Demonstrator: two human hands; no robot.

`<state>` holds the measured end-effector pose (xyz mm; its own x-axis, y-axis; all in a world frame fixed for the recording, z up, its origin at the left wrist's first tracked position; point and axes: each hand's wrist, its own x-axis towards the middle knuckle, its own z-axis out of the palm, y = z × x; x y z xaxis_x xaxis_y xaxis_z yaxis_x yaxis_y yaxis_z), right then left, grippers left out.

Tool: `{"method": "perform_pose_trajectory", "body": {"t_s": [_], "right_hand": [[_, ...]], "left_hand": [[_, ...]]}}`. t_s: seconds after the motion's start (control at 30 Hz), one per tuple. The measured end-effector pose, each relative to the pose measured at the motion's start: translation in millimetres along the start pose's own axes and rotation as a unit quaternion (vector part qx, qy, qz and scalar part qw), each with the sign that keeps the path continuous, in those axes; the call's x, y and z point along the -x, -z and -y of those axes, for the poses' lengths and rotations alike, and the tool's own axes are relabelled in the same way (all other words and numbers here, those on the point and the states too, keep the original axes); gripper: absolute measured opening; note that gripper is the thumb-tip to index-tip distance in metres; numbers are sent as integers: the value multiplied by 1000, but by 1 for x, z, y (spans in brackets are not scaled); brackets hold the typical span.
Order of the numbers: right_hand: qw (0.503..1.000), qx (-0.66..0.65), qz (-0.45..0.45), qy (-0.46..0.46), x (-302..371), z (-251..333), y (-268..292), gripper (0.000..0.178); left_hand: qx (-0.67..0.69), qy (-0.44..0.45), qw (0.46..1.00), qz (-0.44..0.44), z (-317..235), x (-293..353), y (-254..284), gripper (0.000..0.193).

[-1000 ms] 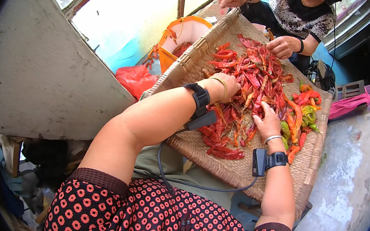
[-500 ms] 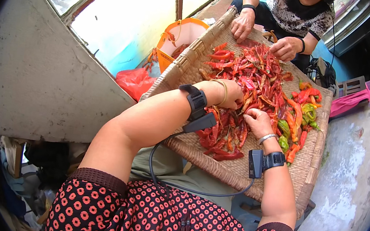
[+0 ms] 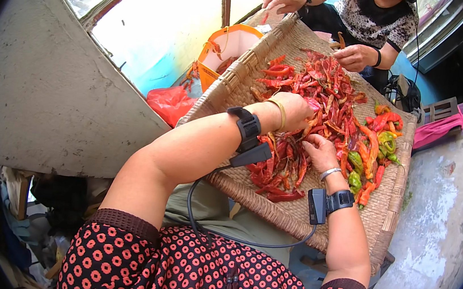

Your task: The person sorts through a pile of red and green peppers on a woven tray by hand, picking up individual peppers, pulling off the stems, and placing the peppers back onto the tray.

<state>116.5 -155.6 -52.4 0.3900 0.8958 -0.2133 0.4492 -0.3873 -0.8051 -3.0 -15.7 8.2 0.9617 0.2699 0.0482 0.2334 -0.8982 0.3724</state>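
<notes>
Red plastic bag: over at the far left, the crumpled bag [image 3: 170,103] slumps against the wall side.
Orange-rimmed bucket: next along, the bucket [image 3: 209,65] stands just beyond the tray edge, with dark red peppers showing inside.
Woven tray: here's the big one, the tray [image 3: 304,220], tilted in view and loaded.
Dried red peppers: the heap [image 3: 283,165] sprawls across the tray's middle, shrivelled and glossy; they look light, thin-skinned and probably brittle, not very slippery, so the stalk end or a gentle pinch at mid-length seems the safest hold.
Left hand: the left hand [image 3: 294,111] arches over the heap, peppers right beneath and beyond its grip; the fingertips are hidden, so I can't tell whether it holds one.
Right hand: in comes the right hand [image 3: 322,153], grip narrow, thumb and fingers close together at the heap's near side, peppers at its fingertips; a held one I can't confirm.
Co-worker's hand: across the tray, a hand [image 3: 355,58] hangs at the heap's far edge.
Fresher peppers: at the right, a smaller group [image 3: 376,149], orange, red and green, plumper and likely softer.
</notes>
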Motion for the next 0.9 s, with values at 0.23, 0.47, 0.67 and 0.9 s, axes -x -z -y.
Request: {"method": "perform_pose_trajectory", "body": {"t_s": [0.23,0.47,0.67,0.9], "right_hand": [[990,8,-40,134,8,9,-5,16],[995,-79,47,-24,9,18,0,20],[998,25,25,46,5,5,-5,20],[999,-18,38,11,7,3,-4,18]], "left_hand": [[-5,41,995,93,0,-2,-19,24],[111,33,990,80,8,-6,-31,18],[142,27,987,64,10,-9,-21,15],[431,76,897,-62,14,-12,-3,11]]}}
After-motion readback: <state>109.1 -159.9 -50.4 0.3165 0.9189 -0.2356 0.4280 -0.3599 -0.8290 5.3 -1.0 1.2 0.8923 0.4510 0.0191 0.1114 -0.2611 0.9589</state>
